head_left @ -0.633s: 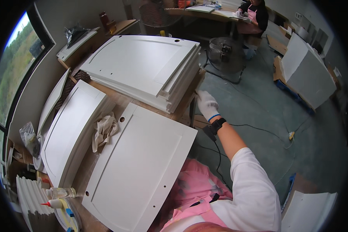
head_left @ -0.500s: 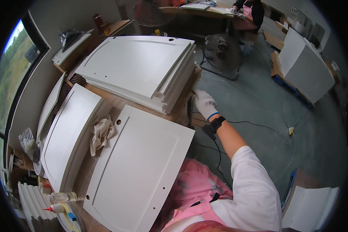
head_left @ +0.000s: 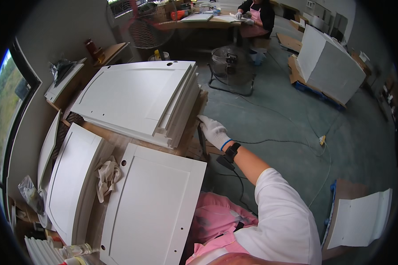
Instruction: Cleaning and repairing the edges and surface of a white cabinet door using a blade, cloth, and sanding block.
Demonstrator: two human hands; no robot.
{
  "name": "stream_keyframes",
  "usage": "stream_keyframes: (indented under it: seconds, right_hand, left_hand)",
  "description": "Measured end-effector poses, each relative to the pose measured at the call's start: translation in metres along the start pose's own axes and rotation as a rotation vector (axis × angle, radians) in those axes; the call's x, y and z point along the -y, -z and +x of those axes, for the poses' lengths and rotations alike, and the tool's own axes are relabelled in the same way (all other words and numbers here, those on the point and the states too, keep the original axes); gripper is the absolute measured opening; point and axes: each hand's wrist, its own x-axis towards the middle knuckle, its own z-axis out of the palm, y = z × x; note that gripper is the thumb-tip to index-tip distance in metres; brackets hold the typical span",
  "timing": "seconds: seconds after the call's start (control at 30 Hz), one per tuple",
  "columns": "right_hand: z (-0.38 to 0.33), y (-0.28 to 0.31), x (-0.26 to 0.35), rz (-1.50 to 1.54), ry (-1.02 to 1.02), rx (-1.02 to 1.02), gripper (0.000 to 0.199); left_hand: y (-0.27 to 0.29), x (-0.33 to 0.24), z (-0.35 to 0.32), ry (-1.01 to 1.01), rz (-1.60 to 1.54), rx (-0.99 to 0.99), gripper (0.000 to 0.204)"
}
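Note:
My right hand (head_left: 214, 133), in a white knit glove with a blue cuff, reaches out to the side edge of the wooden table (head_left: 191, 132). Its fingers appear closed on that edge, partly hidden. Beside it on the table lies a stack of white panels (head_left: 132, 95) with grooved borders and small holes. Nearer to me rests another white panel (head_left: 154, 203) with a recessed border and round holes. Left of that stands a stack of curved-edge white panels (head_left: 70, 176). A crumpled beige cloth (head_left: 107, 176) lies between the two. My left hand is out of view.
A black floor fan (head_left: 232, 66) stands beyond the table, and a caged fan (head_left: 148, 31) farther left. Cables cross the green floor (head_left: 274, 145). Large white stacks (head_left: 327, 66) sit on a pallet at right. A co-worker (head_left: 257, 20) sits at a far table. Bottles (head_left: 75, 250) stand lower left.
My view has shifted, so the table and panels appear lower and farther left. My right hand stays at the table edge, and the panels keep their places.

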Motion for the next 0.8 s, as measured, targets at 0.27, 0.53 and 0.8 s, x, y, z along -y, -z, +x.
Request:
stream_keyframes:
  seconds: [0.27, 0.53, 0.8]
  right_hand:
    - [0.006, -0.013, -0.001, -0.038, -0.006, 0.020, 0.043]
    - [-0.005, -0.029, -0.007, -0.165, 0.014, 0.078, 0.045]
    - [-0.020, -0.029, -0.001, -0.413, -0.045, 0.139, 0.056]
  left_hand:
    - [-0.002, -0.003, -0.003, -0.046, -0.003, -0.014, 0.085]
    - [0.005, -0.001, -0.008, -0.047, -0.030, -0.052, 0.088]
    - [0.009, -0.003, -0.004, -0.036, -0.023, -0.058, 0.090]
